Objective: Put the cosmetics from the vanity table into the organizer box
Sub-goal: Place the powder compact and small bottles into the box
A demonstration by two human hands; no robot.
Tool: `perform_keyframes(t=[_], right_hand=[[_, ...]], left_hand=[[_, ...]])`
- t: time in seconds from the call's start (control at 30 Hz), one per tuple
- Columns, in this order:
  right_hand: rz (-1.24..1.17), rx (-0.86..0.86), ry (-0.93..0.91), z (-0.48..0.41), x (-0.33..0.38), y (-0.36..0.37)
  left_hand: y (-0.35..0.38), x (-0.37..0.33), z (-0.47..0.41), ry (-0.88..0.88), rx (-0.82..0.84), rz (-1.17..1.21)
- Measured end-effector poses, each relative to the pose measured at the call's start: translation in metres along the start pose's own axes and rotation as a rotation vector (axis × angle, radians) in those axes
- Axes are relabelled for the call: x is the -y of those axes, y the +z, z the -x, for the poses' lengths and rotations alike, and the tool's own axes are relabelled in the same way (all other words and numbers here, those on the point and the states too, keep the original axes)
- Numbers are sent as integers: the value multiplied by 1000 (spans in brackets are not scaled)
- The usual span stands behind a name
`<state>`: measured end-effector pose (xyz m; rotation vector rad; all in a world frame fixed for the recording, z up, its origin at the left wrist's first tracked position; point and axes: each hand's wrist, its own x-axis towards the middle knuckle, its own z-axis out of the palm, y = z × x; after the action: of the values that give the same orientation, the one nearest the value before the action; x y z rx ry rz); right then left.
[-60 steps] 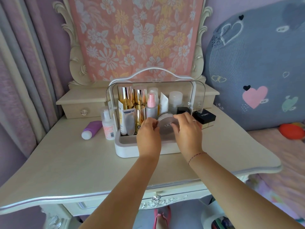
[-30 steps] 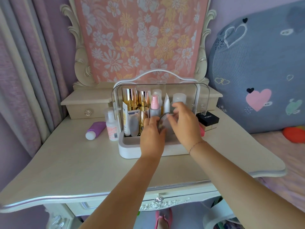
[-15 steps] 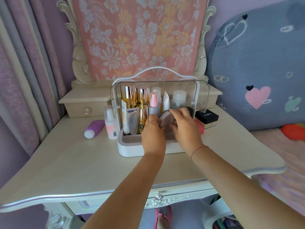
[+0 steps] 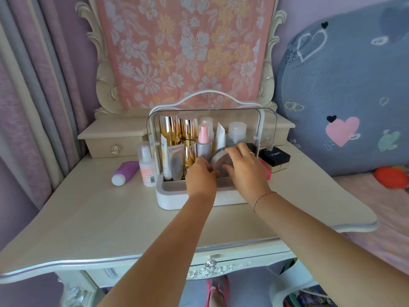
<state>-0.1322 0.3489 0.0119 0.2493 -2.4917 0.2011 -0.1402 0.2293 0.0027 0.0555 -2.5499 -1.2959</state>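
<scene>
1. A round grey jar point(image 4: 218, 161) is held by both hands inside the organizer box point(image 4: 174, 199), at its front. It is tilted on edge so that its flat face is turned toward the camera.
2. The left hand point(image 4: 200, 173) is curled round the jar's lower left edge. The right hand point(image 4: 245, 171) is curled over its top and right edge, with a red thread point(image 4: 262, 197) seen on the wrist.
3. The organizer box is set on the bench point(image 4: 110, 218), and its clear cover point(image 4: 265, 129) is seen arching above the contents.
4. Inside the box, gold bottles point(image 4: 171, 131) are stood at the back left, with a white tube point(image 4: 176, 161) in front of them. A pink-capped spray bottle point(image 4: 203, 140) is placed in the middle, and a white-capped bottle point(image 4: 236, 134) at the back right.
5. Left of the box, a small labelled bottle point(image 4: 147, 167) is stood upright just beside its wall. A purple bottle point(image 4: 125, 172) is laid on its side next to that.
6. Right of the box, a black carton point(image 4: 274, 156) is seen on the bench. A pink item point(image 4: 266, 170) is partly hidden behind the right hand.
</scene>
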Motion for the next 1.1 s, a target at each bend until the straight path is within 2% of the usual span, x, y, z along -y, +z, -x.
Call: perform_keyframes(t=[0.2, 0.63, 0.73, 0.83, 1.0, 1.1], right_hand=[[22, 70, -40, -11, -4, -6], [2, 126, -2, -11, 1, -7], [-80, 61, -15, -11, -5, -15], [-26, -2, 74, -9, -20, -23], [64, 124, 93, -3, -25, -16], [50, 145, 112, -7, -26, -17]], left_hand=[[-2, 0, -3, 17, 67, -39], [-2, 1, -7, -14, 85, -83], [-4, 5, -8, -5, 93, -19], [-4, 9, -5, 55, 68, 56], [1, 13, 2, 235, -21, 40], [2, 13, 1, 271, -32, 45]])
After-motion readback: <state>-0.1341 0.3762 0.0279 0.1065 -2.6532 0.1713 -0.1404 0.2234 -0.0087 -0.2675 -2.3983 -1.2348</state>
